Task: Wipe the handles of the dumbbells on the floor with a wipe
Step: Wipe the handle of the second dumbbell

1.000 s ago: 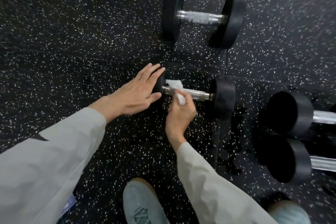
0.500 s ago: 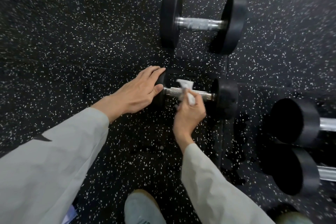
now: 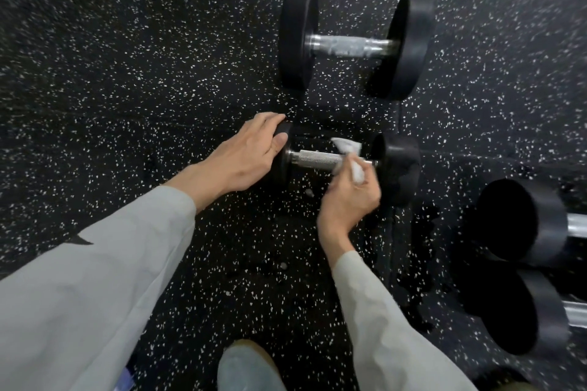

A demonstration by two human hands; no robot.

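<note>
A small black dumbbell (image 3: 397,168) lies on the speckled floor in the middle of the view, its knurled metal handle (image 3: 314,159) bare on the left half. My right hand (image 3: 347,200) grips a white wipe (image 3: 349,149) wrapped round the right end of that handle, close to the right weight. My left hand (image 3: 244,159) rests on the left weight with fingers laid over its rim, steadying it. A larger dumbbell (image 3: 352,46) lies farther away, its handle uncovered.
Two more big dumbbells (image 3: 521,222) (image 3: 524,314) lie at the right edge, their handles running out of view. My shoe (image 3: 247,368) shows at the bottom centre. Dark wet patches (image 3: 419,222) mark the black speckled rubber floor (image 3: 127,73) beside the small dumbbell.
My right hand has slid the wipe along the handle from its left end to its right end. My left hand stayed on the left weight, its fingers now curving over the rim.
</note>
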